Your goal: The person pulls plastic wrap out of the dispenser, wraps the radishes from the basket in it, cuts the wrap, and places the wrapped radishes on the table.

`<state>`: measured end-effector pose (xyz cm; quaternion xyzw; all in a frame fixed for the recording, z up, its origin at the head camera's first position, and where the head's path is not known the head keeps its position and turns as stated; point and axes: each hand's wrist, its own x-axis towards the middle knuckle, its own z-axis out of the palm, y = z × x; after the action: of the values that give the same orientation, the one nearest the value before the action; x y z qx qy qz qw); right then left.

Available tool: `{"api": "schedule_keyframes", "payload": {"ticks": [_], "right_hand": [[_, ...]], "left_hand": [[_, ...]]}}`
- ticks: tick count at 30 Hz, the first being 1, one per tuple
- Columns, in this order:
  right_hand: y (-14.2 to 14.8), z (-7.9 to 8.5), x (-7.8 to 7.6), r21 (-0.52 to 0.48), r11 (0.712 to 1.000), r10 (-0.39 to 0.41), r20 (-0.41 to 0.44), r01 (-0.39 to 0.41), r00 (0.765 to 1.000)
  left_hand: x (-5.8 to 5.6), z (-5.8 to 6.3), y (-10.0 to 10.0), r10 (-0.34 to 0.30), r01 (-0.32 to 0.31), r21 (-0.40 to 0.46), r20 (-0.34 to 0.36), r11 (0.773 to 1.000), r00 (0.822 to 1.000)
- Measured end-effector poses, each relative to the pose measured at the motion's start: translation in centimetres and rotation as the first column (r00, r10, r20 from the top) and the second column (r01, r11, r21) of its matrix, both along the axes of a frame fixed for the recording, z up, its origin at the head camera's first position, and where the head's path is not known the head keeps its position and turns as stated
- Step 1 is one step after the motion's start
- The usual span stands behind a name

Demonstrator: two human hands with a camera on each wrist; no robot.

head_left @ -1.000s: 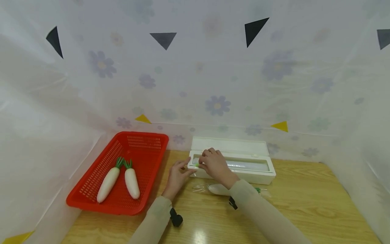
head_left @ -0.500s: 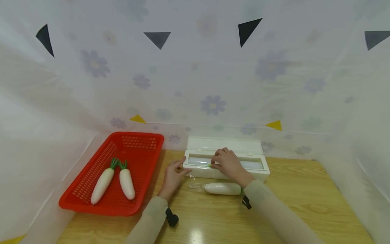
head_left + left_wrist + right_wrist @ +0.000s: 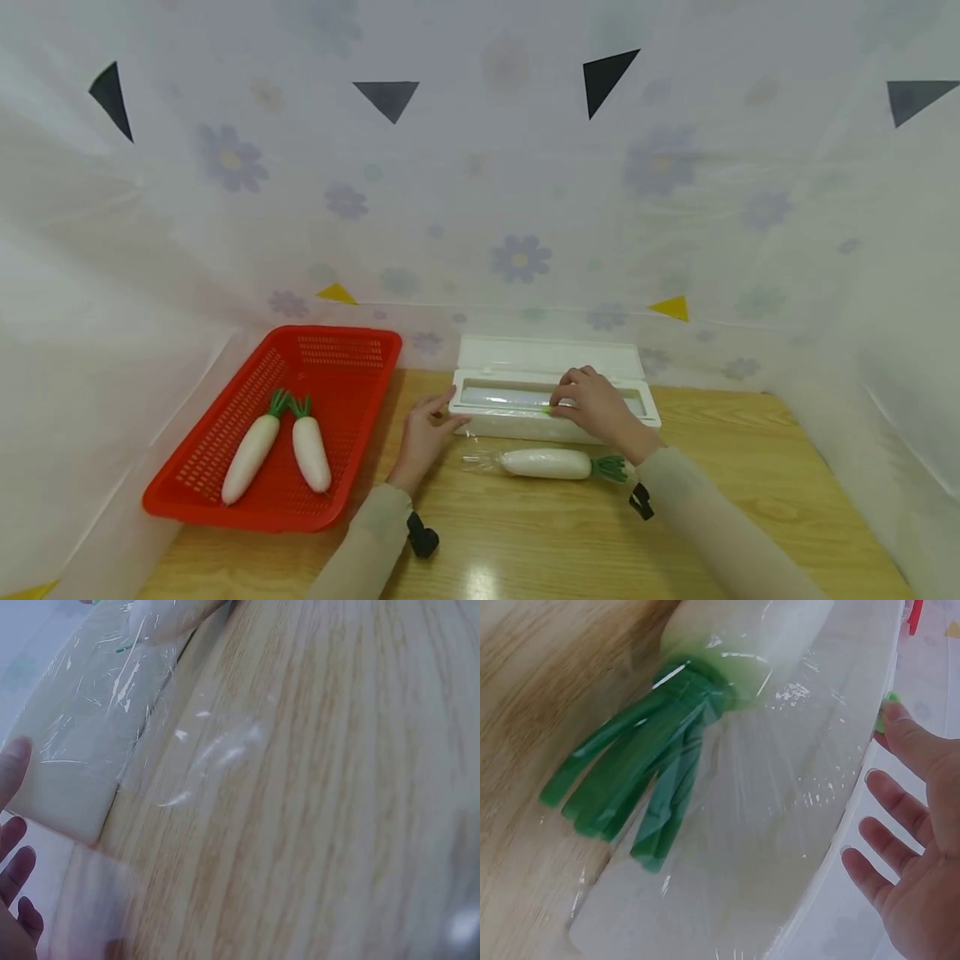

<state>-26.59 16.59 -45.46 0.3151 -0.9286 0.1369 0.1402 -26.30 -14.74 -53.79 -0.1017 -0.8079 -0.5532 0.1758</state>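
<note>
on the front edge of the white box (image 3: 504, 423), the green tab (image 3: 547, 410) sits pinched by your right hand (image 3: 596, 410); your left hand (image 3: 423, 436), fingers loose, touches the box's left end; the wrapped radish (image 3: 546, 464) lies just in front

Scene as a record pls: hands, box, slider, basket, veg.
left hand: touches left end of box
right hand: pinches green slider at box's front edge
box: white, on table, lid open
box contents: film roll
wrapped radish: in clear film, in front of box, leaves rightward
basket: red, left of box, two radishes inside
</note>
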Motion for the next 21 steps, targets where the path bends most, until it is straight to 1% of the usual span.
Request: {"api": "schedule_keyframes", "payload": {"ticks": [5, 11, 17, 21], "right_hand": [[1.1, 0.2, 0.5, -0.013, 1.0, -0.006, -0.008, 0.005, 1.0], [3.4, 0.3, 1.0, -0.026, 0.999, -0.024, -0.008, 0.024, 1.0], [6.1, 0.1, 1.4, -0.028, 0.999, -0.032, -0.024, 0.031, 0.999], [7.3, 0.4, 1.7, -0.038, 0.999, -0.031, -0.008, 0.031, 0.999]], "left_hand": [[0.0, 0.0, 0.1, -0.001, 0.001, 0.007, 0.025, 1.0, 1.0], [0.1, 0.1, 0.1, -0.004, 0.004, 0.012, 0.023, 1.0, 1.0], [0.2, 0.1, 0.1, -0.002, 0.002, -0.003, 0.031, 1.0, 1.0], [0.2, 0.2, 0.0, 0.004, -0.003, -0.019, 0.027, 1.0, 1.0]]}}
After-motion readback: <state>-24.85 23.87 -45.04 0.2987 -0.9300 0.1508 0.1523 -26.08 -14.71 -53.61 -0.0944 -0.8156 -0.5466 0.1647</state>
